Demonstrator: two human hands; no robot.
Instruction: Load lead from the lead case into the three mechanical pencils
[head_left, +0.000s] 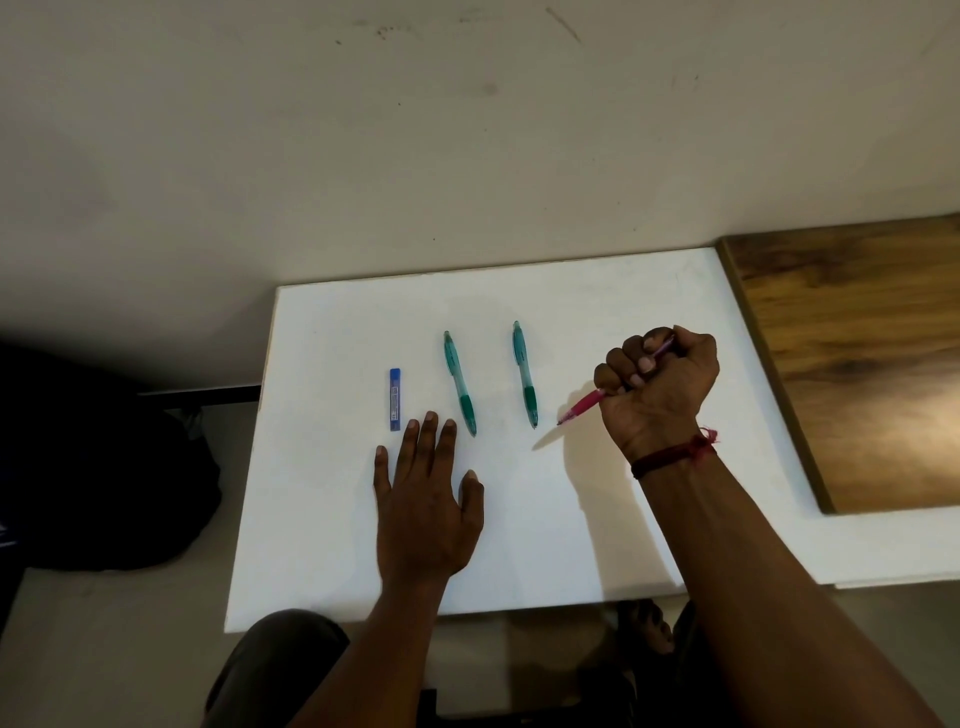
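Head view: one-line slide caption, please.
Right hand grips pink pencil; left hand flat near lead case; two green pencils lie untouched.

The left hand (426, 514) and the right hand (657, 384) are both bare, with fingernails cut short. The forearms behind them are uncovered all the way to the bottom edge of the view. Just behind the right hand, a thread band (670, 457) of dark red, nearly maroon cord is wound several times round the wrist. On its outer side sits a knot (707, 436) with brighter red frayed ends sticking out. Beneath the forearm of the left hand, a knee is covered by dark grey-olive trousers (280, 654). Beneath the forearm of the right hand, a bare foot (647, 626) shows its toes in shadow.
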